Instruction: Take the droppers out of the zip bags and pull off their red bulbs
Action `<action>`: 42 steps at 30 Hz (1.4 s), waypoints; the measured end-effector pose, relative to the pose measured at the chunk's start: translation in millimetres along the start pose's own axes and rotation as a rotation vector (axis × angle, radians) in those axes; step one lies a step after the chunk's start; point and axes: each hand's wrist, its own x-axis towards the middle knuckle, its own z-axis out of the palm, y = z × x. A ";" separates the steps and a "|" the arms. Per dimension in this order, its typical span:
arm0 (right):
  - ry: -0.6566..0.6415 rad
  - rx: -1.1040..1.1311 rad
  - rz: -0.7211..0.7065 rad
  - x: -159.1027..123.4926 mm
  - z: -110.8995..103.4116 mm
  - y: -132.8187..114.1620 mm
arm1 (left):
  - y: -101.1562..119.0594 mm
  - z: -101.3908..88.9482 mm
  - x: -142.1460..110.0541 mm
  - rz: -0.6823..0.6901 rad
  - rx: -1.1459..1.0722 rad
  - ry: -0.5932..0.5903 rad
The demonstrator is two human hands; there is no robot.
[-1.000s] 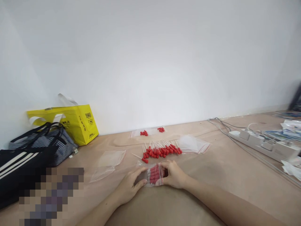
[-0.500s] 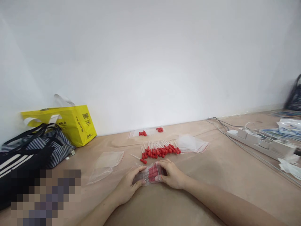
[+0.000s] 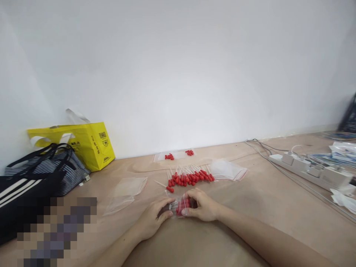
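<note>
My left hand (image 3: 154,218) and my right hand (image 3: 204,207) hold a small clear zip bag (image 3: 173,208) between them, low over the table. Inside it lies a bunch of droppers (image 3: 182,206), their red rubber bulbs toward my right fingers and their clear stems toward my left. Both hands are closed on the bag's ends. Just beyond is a pile of loose droppers (image 3: 191,179), bulbs facing me. One dropper (image 3: 169,189) lies apart at the pile's left front. A stack of clear zip bags (image 3: 229,171) sits to the pile's right, and flat bags (image 3: 126,189) lie to the left.
Bagged droppers (image 3: 179,156) lie near the wall. On the left stand a yellow carrier bag (image 3: 96,148) and a striped dark bag (image 3: 73,168). A white power strip (image 3: 306,167) with plugs and grey cables (image 3: 267,154) runs along the right, beside papers and plastic packets (image 3: 343,149).
The bag has shifted slightly within my fingers, and the red bulbs sit closer under my right hand. Both hands keep their grip. The view has swayed a little.
</note>
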 end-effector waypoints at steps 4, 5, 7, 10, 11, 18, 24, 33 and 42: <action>-0.024 -0.135 -0.040 0.9 -4.3 -2.7 | -1.4 -0.1 -0.4 -0.002 0.014 -0.010; -0.022 -0.160 -0.053 1.0 -4.5 -2.8 | -1.1 -0.4 -0.3 -0.009 0.019 -0.017; -0.013 -0.193 -0.076 0.9 -3.5 -2.9 | -0.1 -1.0 0.1 -0.017 0.024 -0.025; 0.009 -0.181 -0.090 -0.2 -0.7 -3.7 | 1.7 -1.5 1.0 -0.018 0.019 -0.024; 0.023 -0.169 -0.095 -0.7 0.1 -4.1 | 2.2 -1.7 1.2 -0.020 0.016 -0.022; 0.037 -0.036 -0.090 -3.9 -0.6 -2.6 | 2.5 -0.6 1.5 -0.026 0.007 -0.015; 0.047 -0.144 -0.127 -4.0 -6.1 1.5 | 4.6 -0.4 1.8 -0.038 -0.002 -0.022; 0.043 0.006 -0.121 -4.1 -0.5 4.9 | 5.8 -0.7 2.3 -0.022 0.038 -0.008; 0.029 0.203 -0.104 -7.6 -12.3 10.7 | 3.0 0.3 2.6 -0.010 0.061 0.012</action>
